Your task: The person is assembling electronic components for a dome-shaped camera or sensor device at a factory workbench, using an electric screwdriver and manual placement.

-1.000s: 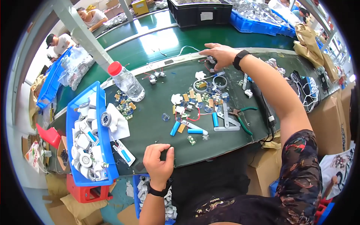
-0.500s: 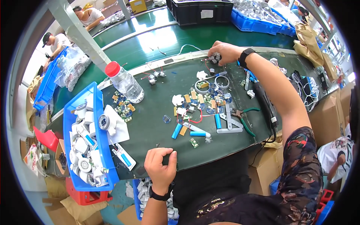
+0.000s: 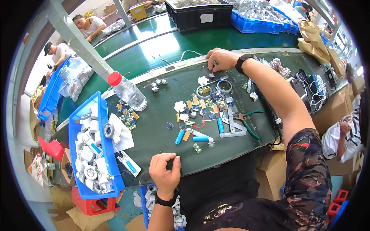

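Observation:
My right hand (image 3: 222, 59) reaches to the table's far edge, its fingers curled around small grey motors that they mostly hide. Just under the fingertips is another small motor (image 3: 211, 75) with a red wire. By the near edge rests my left hand (image 3: 165, 171), fingers curled in and thumb raised, with nothing visible in it. Between the hands lies a pile of small circuit boards (image 3: 212, 104), with blue battery cells (image 3: 180, 136), grey rings (image 3: 224, 86) and grey plastic strips (image 3: 233, 134). A few more wired motors (image 3: 155, 89) sit at the far left of the pile.
A blue bin (image 3: 72, 133) of white housings stands left, near a red-capped plastic jar (image 3: 131, 94) and more boards (image 3: 129, 122). Green-handled pliers (image 3: 250, 127) lie right of the pile. Beyond runs a green conveyor (image 3: 154, 46) with a black crate (image 3: 198, 17).
My right hand has shifted slightly left and turned, so the motors it held in plain sight are now mostly covered. The view has tilted a little. My left hand stays in place.

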The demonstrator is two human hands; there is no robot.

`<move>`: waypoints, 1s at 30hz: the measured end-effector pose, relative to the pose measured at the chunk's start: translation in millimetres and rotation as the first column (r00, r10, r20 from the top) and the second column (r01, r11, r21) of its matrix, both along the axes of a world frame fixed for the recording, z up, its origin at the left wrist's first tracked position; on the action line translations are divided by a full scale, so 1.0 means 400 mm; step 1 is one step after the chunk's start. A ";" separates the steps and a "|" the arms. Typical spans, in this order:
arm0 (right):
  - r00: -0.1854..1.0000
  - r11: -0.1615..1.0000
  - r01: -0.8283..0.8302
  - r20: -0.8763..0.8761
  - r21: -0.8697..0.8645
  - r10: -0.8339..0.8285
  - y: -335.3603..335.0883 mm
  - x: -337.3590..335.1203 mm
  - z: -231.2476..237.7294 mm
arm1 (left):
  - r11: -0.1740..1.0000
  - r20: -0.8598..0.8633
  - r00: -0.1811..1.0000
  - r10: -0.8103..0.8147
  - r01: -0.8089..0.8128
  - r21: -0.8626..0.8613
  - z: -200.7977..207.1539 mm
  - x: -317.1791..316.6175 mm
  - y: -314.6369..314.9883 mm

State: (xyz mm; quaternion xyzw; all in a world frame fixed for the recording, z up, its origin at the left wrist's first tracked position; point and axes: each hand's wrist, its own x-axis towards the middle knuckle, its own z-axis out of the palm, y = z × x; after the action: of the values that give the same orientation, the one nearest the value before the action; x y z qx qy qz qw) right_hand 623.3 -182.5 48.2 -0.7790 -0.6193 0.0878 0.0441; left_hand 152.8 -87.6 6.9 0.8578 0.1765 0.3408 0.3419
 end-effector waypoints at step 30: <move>1.000 0.999 -0.024 -0.018 0.033 0.025 -0.039 -0.120 0.088 | 0.999 0.039 0.999 -0.016 0.014 0.037 0.004 -0.014 0.014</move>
State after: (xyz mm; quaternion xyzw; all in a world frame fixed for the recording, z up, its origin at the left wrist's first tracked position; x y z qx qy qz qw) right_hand 575.3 -197.9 83.3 -0.7697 -0.6297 0.0855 0.0615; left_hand 147.3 -82.1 8.5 0.8585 0.1570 0.3581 0.3319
